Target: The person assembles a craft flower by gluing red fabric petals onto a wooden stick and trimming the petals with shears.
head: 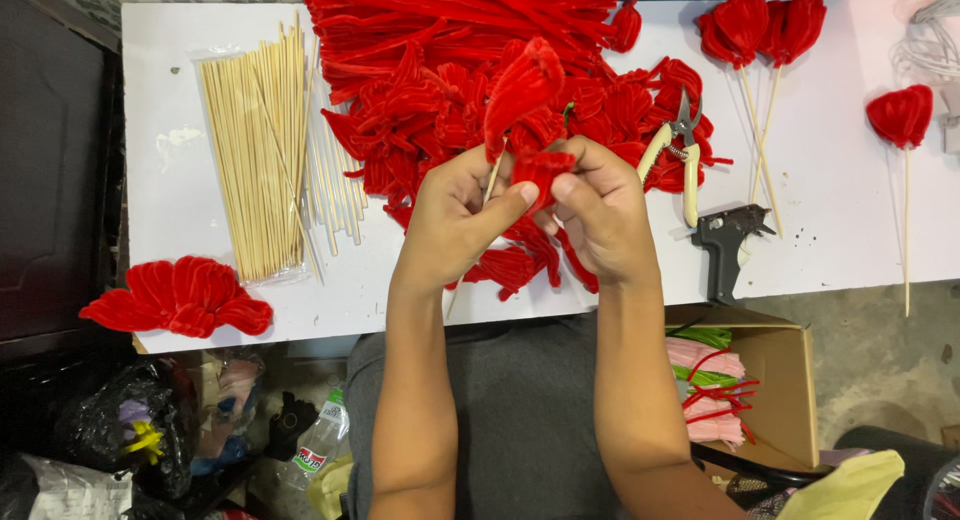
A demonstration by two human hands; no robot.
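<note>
My left hand and my right hand meet above the white table. Together they pinch a red pipe-cleaner petal against a thin wooden stick. The stick carries a half-formed red flower head that rises above my fingers. Under and behind my hands lies a heap of folded red pipe-cleaner petals. Straight red pipe cleaners are piled at the far edge.
A bag of wooden skewers lies at left, and a red petal cluster at the table's near left corner. Small snips and a glue gun sit right of my hands. Finished red flowers lie far right. A cardboard box of coloured pipe cleaners stands on the floor.
</note>
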